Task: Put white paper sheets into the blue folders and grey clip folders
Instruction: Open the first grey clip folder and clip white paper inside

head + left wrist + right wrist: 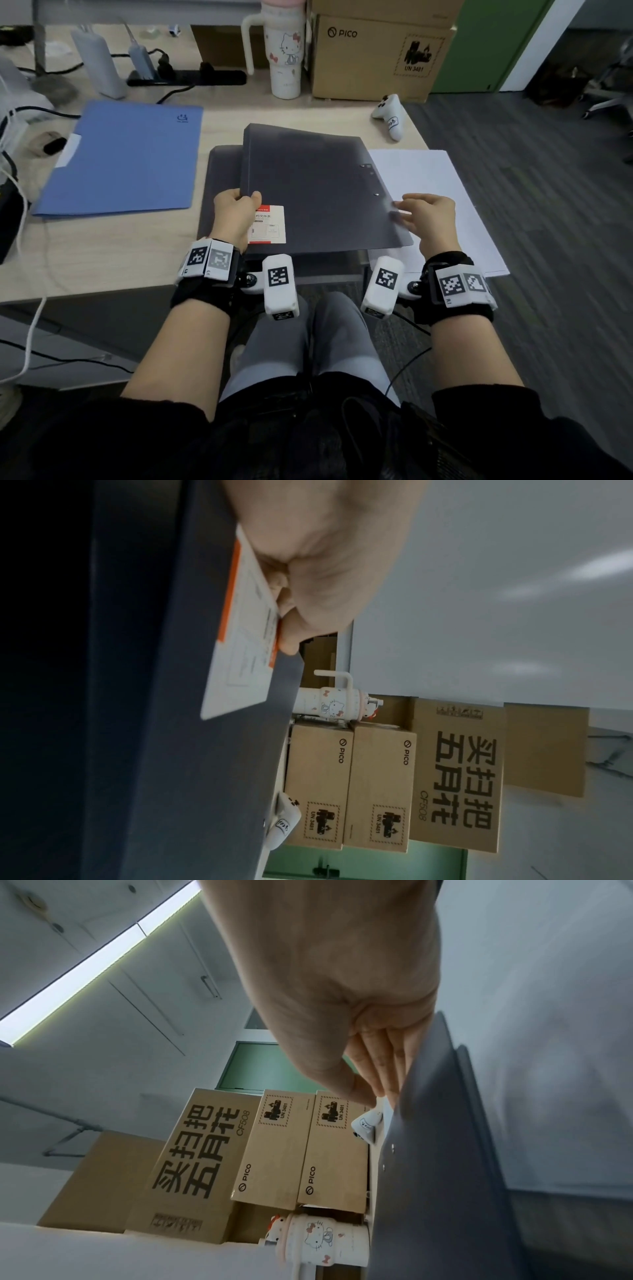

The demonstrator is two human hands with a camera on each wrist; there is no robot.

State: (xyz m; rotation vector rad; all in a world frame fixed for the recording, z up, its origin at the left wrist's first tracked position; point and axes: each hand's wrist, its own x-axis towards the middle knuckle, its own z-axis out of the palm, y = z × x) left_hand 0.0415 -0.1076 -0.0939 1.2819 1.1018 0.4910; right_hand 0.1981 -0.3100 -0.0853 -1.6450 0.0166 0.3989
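Observation:
A dark grey clip folder (315, 178) is tilted up above the desk, over a second grey folder (219, 171) lying flat beneath it. My left hand (246, 202) grips its left edge beside the white and red label (269, 224), thumb on top. In the left wrist view, the left hand (291, 615) curls round that edge of the folder (154, 723). My right hand (402, 207) pinches the folder's right edge, and in the right wrist view the right hand (373, 1093) lies straight-fingered along the folder (438, 1150). White paper sheets (428, 174) lie to the right. A blue folder (126, 157) lies shut at the left.
A Hello Kitty tumbler (286, 51) and cardboard boxes (373, 58) stand at the back of the desk. A white controller (390, 114) lies near the back right corner. A power strip (186, 77) and cables sit at the back left. The paper overhangs the desk's right edge.

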